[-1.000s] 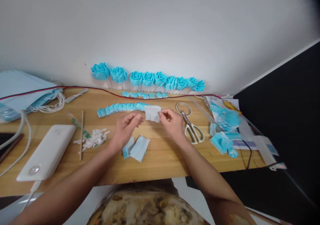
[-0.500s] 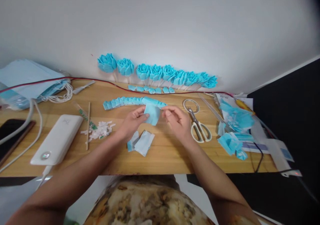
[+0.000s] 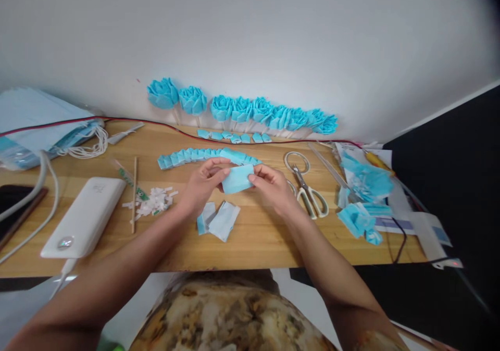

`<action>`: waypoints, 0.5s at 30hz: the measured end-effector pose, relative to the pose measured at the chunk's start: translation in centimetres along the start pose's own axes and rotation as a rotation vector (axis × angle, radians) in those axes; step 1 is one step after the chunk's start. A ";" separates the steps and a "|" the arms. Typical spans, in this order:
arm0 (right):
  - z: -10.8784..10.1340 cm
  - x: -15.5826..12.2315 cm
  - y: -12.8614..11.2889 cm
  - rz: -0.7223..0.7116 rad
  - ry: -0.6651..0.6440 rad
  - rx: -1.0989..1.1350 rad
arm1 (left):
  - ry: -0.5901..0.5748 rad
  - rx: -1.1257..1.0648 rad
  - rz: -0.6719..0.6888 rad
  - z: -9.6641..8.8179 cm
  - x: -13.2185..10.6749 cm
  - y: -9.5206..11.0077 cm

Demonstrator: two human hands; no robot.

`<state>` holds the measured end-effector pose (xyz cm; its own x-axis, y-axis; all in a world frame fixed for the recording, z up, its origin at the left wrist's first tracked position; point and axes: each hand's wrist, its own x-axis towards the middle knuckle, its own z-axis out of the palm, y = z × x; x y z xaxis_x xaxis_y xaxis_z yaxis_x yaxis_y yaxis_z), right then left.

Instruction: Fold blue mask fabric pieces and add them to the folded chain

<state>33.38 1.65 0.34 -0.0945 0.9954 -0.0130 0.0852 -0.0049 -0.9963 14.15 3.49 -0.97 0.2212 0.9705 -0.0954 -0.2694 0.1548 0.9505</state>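
One blue sheet (image 3: 237, 179), likely light and limp, suits edge holds; left hand (image 3: 202, 185) and right hand (image 3: 274, 188) pinch opposite sides.

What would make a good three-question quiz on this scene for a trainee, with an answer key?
1. Multiple choice: What do the left hand and right hand hold between them?
A) a white power bank
B) a small blue sheet
C) a wooden stick

2. True or false: The scissors lie on the person's left side.

3. Fill in the blank: Blue ____ stand in a row along the wall.

Key:
1. B; each hand grips one side of it.
2. False; the scissors lie on the right.
3. flowers
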 end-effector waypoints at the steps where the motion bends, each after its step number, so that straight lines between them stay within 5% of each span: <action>1: 0.1 0.0 -0.1 0.015 0.005 0.031 | -0.006 -0.033 -0.004 0.0 -0.1 0.1; 5: 0.2 0.0 0.0 0.065 0.028 0.129 | -0.127 -0.081 -0.039 0.2 -0.5 0.2; 15: -0.2 0.3 0.6 0.070 -0.074 0.267 | -0.186 0.077 -0.001 0.3 -0.3 0.1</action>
<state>33.63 1.95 -0.23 -0.1705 0.9822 -0.0793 -0.1691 -0.1084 -0.9796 14.34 3.15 -0.70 0.3929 0.9184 -0.0464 -0.1986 0.1340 0.9709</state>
